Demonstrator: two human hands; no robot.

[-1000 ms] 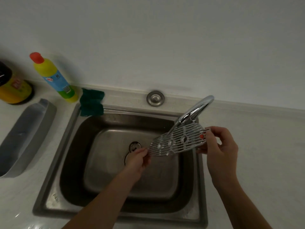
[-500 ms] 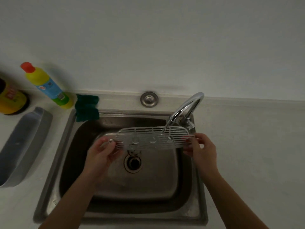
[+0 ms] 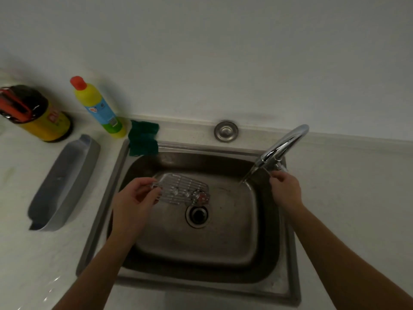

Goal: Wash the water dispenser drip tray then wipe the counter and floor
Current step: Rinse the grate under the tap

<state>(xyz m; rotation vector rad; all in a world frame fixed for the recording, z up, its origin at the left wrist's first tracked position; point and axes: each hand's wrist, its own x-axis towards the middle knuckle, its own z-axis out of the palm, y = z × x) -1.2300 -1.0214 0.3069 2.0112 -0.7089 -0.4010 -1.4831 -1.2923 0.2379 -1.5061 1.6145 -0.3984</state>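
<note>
The slotted grey grille of the drip tray (image 3: 182,189) hangs low inside the steel sink (image 3: 288,274), just above and left of the drain (image 3: 197,215). My left hand (image 3: 134,201) pinches its left end. My right hand (image 3: 285,189) is at the base of the chrome faucet (image 3: 282,145), fingers closed on its lever. A thin stream of water (image 3: 245,176) runs from the spout into the right side of the basin. The grey drip tray basin (image 3: 67,182) lies on the white counter (image 3: 357,198) left of the sink.
A green scouring pad (image 3: 144,138) sits on the sink's back left corner. Behind the tray basin stand a yellow bottle with a red cap (image 3: 98,107) and a dark jar with a yellow label (image 3: 35,113). A round metal cap (image 3: 226,131) sits behind the sink.
My right hand let go of the grille and moved to the faucet lever. Water now flows. My left hand lowered the grille into the sink.
</note>
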